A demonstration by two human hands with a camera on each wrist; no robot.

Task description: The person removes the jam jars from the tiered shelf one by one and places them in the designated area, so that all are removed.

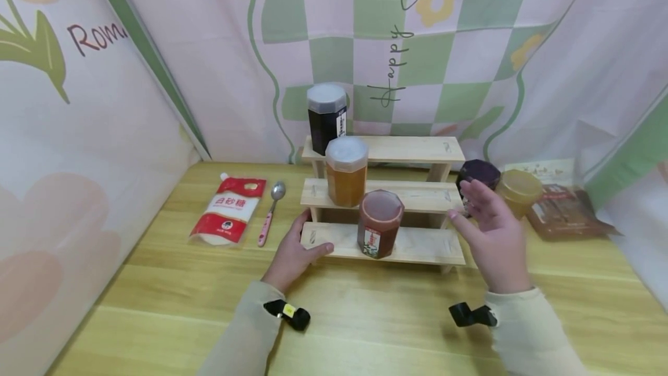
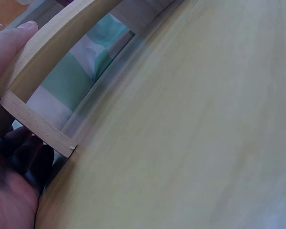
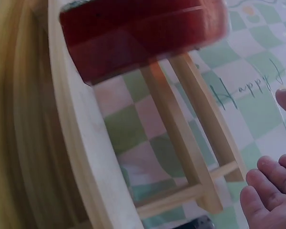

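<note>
A three-step wooden shelf [image 1: 417, 245] stands mid-table. A dark jar [image 1: 327, 110] is on its top step, an amber jar [image 1: 346, 170] on the middle step, and a red-brown jar [image 1: 380, 223] on the bottom step. My left hand [image 1: 308, 238] grips the left end of the bottom step, with the thumb [image 2: 12, 43] on the plank [image 2: 38, 125]. My right hand [image 1: 469, 208] hovers open by the shelf's right end and holds nothing. In the right wrist view its fingers [image 3: 269, 191] are spread beside the shelf legs [image 3: 181, 138], below the red-brown jar [image 3: 143, 38].
A red-and-white sugar bag [image 1: 229, 210] and a pink-handled spoon [image 1: 271, 213] lie left of the shelf. Behind my right hand stand a dark purple jar [image 1: 478, 173] and a yellow jar [image 1: 519, 190], beside a brown packet [image 1: 566, 210]. Patterned cloth walls enclose the table.
</note>
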